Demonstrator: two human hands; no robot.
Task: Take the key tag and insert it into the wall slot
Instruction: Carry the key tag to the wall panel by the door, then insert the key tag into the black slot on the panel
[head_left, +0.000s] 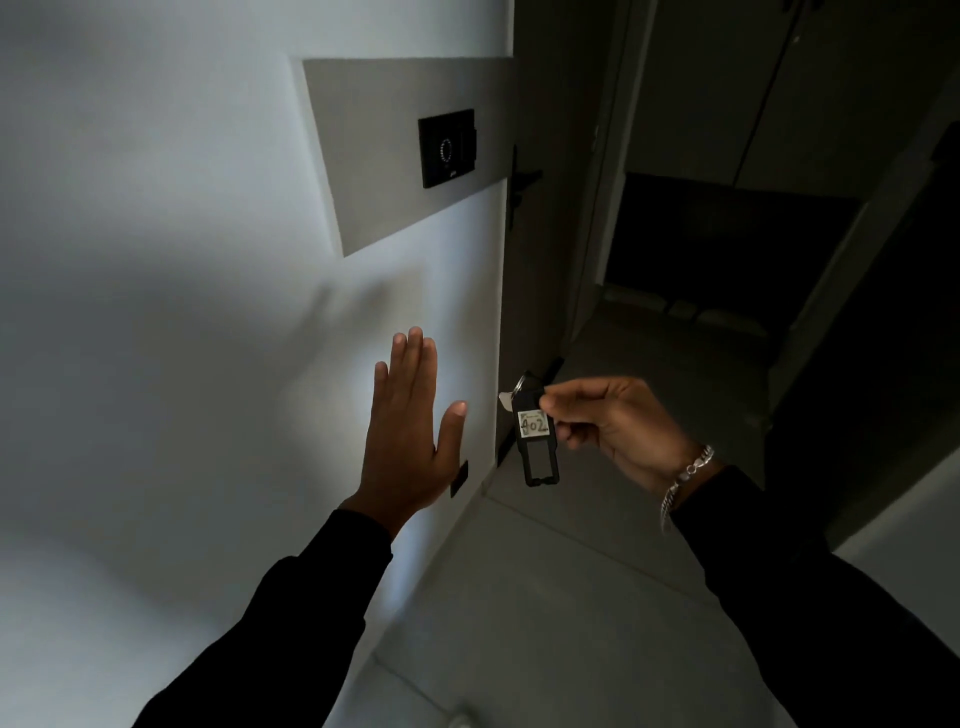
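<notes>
A black key tag (535, 441) with a white label reading 402 hangs from my right hand (618, 431), pinched at its top by thumb and fingers; a key ring and a pale key tip show above it. The black wall slot unit (448, 148) sits on a grey panel (374, 156) high on the wall, well above both hands. My left hand (410, 426) is flat and spread, palm toward the white wall, holding nothing. Whether it touches the wall I cannot tell.
A door edge with a dark handle (519, 187) stands just right of the panel. A small dark socket (460, 478) sits low on the wall. Beyond lies a dim hallway with a tiled floor (571, 597) and dark cabinets (753, 93).
</notes>
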